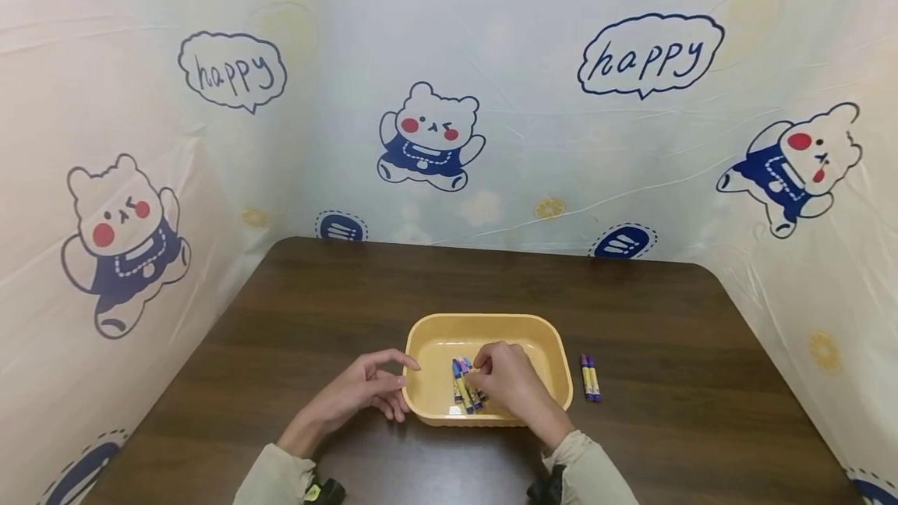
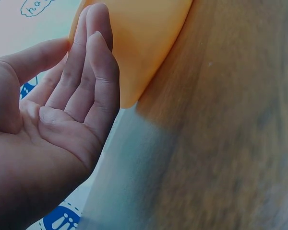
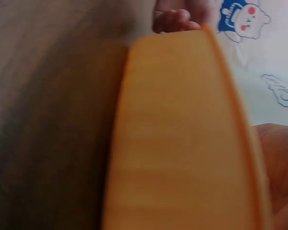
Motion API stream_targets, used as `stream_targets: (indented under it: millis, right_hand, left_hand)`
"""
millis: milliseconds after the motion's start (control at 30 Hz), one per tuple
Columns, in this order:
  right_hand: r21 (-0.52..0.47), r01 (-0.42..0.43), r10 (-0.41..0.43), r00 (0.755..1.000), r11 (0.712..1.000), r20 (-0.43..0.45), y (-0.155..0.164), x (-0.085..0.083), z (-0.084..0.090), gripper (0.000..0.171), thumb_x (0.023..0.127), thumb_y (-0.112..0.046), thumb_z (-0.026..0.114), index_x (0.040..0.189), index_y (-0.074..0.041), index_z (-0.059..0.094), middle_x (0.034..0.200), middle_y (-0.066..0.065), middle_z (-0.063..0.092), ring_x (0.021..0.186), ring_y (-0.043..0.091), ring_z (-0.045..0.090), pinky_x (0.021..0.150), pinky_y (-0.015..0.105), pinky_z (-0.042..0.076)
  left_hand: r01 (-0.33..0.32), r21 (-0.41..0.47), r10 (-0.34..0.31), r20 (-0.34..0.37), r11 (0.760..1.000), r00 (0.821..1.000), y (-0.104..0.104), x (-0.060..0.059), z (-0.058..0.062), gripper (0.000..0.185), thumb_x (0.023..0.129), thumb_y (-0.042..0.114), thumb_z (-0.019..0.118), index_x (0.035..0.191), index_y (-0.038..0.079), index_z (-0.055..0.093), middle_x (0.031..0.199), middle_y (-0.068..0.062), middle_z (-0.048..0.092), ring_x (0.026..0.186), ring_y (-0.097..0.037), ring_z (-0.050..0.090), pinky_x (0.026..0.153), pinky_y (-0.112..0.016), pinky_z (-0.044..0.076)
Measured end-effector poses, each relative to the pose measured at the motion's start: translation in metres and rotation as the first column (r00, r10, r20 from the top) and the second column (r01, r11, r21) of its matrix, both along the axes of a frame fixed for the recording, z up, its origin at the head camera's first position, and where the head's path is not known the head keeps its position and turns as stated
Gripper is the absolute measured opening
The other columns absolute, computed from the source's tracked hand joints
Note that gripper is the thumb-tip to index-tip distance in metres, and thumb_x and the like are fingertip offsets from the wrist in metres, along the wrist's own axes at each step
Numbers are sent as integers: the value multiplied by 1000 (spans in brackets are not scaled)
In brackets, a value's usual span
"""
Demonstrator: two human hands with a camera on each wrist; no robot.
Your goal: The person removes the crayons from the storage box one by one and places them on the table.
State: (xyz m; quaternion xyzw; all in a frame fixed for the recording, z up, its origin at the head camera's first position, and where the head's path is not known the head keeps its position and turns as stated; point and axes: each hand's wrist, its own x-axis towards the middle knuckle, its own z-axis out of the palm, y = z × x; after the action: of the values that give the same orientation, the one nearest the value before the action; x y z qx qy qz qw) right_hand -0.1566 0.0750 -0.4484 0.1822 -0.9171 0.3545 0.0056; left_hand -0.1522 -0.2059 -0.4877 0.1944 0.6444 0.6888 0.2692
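On the dark wooden bench [image 1: 631, 318] sits a yellow tray [image 1: 554, 349]. Left hand [image 1: 365, 392], grip released, steadies its rim. Right hand [image 1: 508, 380] pinches crayons [image 1: 461, 384] inside the tray. Judged partway done: two crayons [image 1: 590, 377] remain outside, just beside the tray.

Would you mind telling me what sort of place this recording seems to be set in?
Probably a small staged tabletop booth, not a lived-in room. A dark wooden table is walled on three sides by a plastic cartoon-bear sheet printed "happy", and it bears only a yellow tray and crayons.
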Motion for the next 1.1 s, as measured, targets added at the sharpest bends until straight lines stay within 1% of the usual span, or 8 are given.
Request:
stream_targets:
  millis: [100, 200, 333, 433, 633, 867, 1000, 1100]
  right_hand:
    - [15, 3, -3, 999, 1000, 36, -5, -1, -9, 18, 77, -9, 82, 71, -9, 65, 60, -7, 54, 55, 4, 46, 50, 19, 38]
    - [29, 22, -23, 998, 999, 62, -6, 0, -13, 19, 78, -10, 82, 73, -10, 64, 61, -7, 53, 56, 4, 47, 51, 20, 38]
    - [17, 34, -35, 994, 999, 104, -7, 2, -13, 16, 78, -7, 80, 75, -9, 65, 61, -5, 54, 57, 7, 49, 51, 22, 39]
    - [30, 38, -42, 992, 999, 123, -8, 2, -11, 15, 78, -4, 76, 72, -9, 64, 60, -5, 52, 56, 8, 48, 50, 22, 37]
    - [78, 56, -63, 994, 995, 87, -11, 3, -9, 25, 75, -2, 71, 59, -13, 55, 53, -8, 42, 50, 8, 41, 47, 22, 29]
    - [114, 77, -86, 994, 990, 71, -13, 6, -10, 32, 76, -7, 76, 56, -14, 52, 55, -7, 42, 51, 9, 40, 46, 23, 29]
    - [107, 75, -81, 995, 991, 52, -13, 5, -11, 31, 75, -5, 75, 56, -14, 52, 55, -7, 42, 51, 9, 41, 46, 23, 30]
    - [89, 74, -78, 996, 993, 43, -12, 5, -11, 32, 73, -4, 72, 54, -15, 48, 53, -9, 38, 49, 8, 38, 46, 23, 28]
  left_hand:
    - [-3, -12, 4, 7, 1000, 1000, -1, 0, 1, 37, 103, 6, 51, 136, -11, 44, 86, -22, 72, 70, -22, 70, 63, -35, 59]
    - [-2, -24, 2, 12, 1000, 1000, 0, 0, 1, 38, 103, 7, 51, 136, -10, 44, 87, -23, 72, 71, -22, 70, 64, -36, 59]
    - [-7, -26, 7, 16, 1000, 1000, 1, 1, 2, 37, 103, 7, 51, 136, -11, 44, 86, -23, 72, 70, -22, 71, 63, -36, 59]
    - [-7, -20, 8, 18, 1000, 1000, 1, 1, 2, 37, 103, 5, 51, 135, -12, 43, 85, -23, 72, 70, -22, 71, 63, -36, 59]
    - [-8, -22, 9, 31, 1000, 999, 1, -1, 1, 38, 103, 7, 51, 136, -10, 43, 85, -21, 73, 70, -22, 71, 65, -38, 60]
    - [-5, -14, 5, 32, 1000, 999, 1, -1, 0, 38, 103, 6, 51, 136, -11, 41, 85, -21, 73, 70, -22, 71, 65, -38, 60]
    - [-9, -23, 10, 38, 1000, 999, 1, -1, 0, 39, 103, 7, 51, 136, -11, 42, 85, -21, 73, 71, -23, 71, 65, -38, 60]
    - [-13, -31, 14, 42, 999, 999, 1, -1, 0, 39, 103, 8, 52, 136, -10, 42, 86, -21, 73, 71, -23, 71, 66, -38, 60]
